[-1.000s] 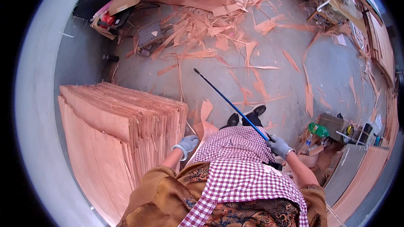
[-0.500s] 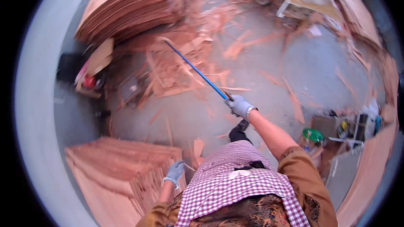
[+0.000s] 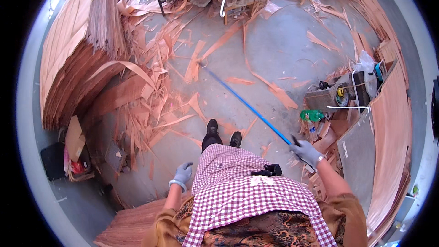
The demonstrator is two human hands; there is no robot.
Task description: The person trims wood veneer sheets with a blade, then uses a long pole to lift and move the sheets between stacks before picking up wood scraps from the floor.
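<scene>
My right hand, in a grey glove, is closed around the near end of a long blue pole. The pole slants forward and left, low over the grey floor. Its far tip, blurred, is beside a flat reddish veneer scrap. My left hand, gloved too, hangs beside my checked apron with loosely bent fingers and nothing visible in it. A heap of torn veneer strips spreads over the floor ahead and left.
Tall veneer stacks stand at far left and along the right; a lower stack lies near left. A box of odds and ends sits left. At right are a green bottle and a grey board.
The view has turned and shifted, so the stacks and scraps sit elsewhere in it. My right hand has gone right and nearer with the pole. My left hand now appears away from the near-left stack.
</scene>
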